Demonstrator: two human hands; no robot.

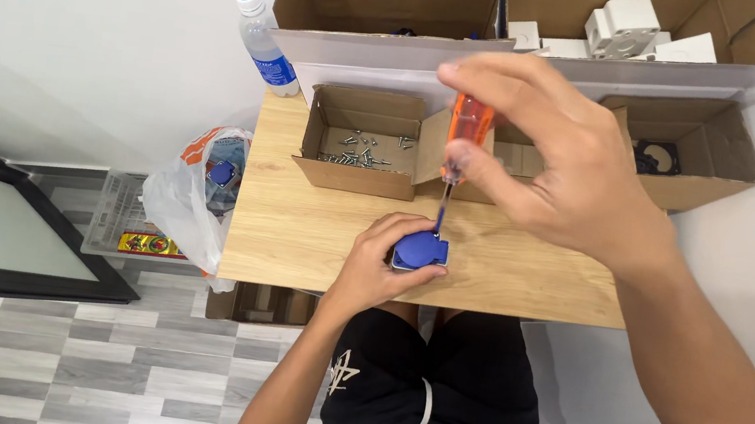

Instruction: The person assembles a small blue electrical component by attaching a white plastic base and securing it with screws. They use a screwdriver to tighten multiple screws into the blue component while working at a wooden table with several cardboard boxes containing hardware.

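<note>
A small cardboard box of screws, a water bottle and a plastic bag flank the wooden table.

Brown cardboard boxes line the table's far edge; a blue-labelled bottle stands left.

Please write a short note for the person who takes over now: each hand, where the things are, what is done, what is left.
Left hand: grips the blue socket part on the wooden table.
Right hand: holds the orange screwdriver upright, tip on the part.
Screws lie in the small open box behind.
Done: cannot tell how many screws are in.
Left: probably finish driving this screw.
</note>
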